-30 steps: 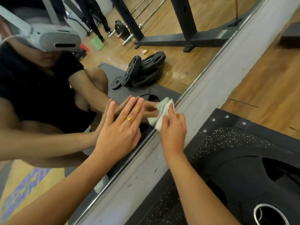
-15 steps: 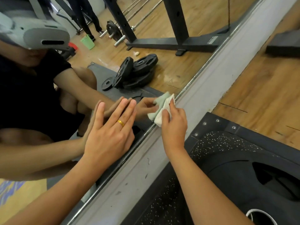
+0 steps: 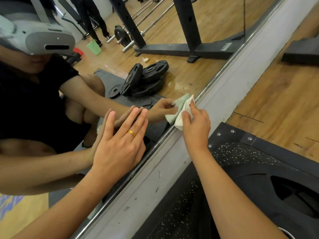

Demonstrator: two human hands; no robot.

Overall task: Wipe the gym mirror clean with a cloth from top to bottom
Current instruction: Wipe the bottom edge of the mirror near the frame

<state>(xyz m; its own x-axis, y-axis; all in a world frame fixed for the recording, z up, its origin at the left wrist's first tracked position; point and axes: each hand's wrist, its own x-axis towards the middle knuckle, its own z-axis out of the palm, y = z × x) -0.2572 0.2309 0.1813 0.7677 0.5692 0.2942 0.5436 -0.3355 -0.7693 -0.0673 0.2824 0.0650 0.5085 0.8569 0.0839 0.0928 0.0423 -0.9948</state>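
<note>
The gym mirror (image 3: 181,80) fills the upper left of the head view and meets a grey baseboard along its bottom edge. My right hand (image 3: 196,128) grips a crumpled white cloth (image 3: 183,112) and presses it against the mirror's bottom edge; the pale green shape beside it is the cloth's reflection. My left hand (image 3: 119,145), wearing a gold ring, lies flat on the glass with its fingers straight, to the left of the cloth.
A grey baseboard (image 3: 172,169) runs diagonally below the mirror. A black rubber mat with a weight plate (image 3: 269,190) lies at lower right on the wooden floor (image 3: 276,94). The mirror reflects stacked weight plates, a rack base, barbells, a green bucket and a standing person's legs.
The cloth and my right hand have slid a little to the right along the mirror's bottom edge. My left hand stays flat on the glass. The camera has shifted slightly.
</note>
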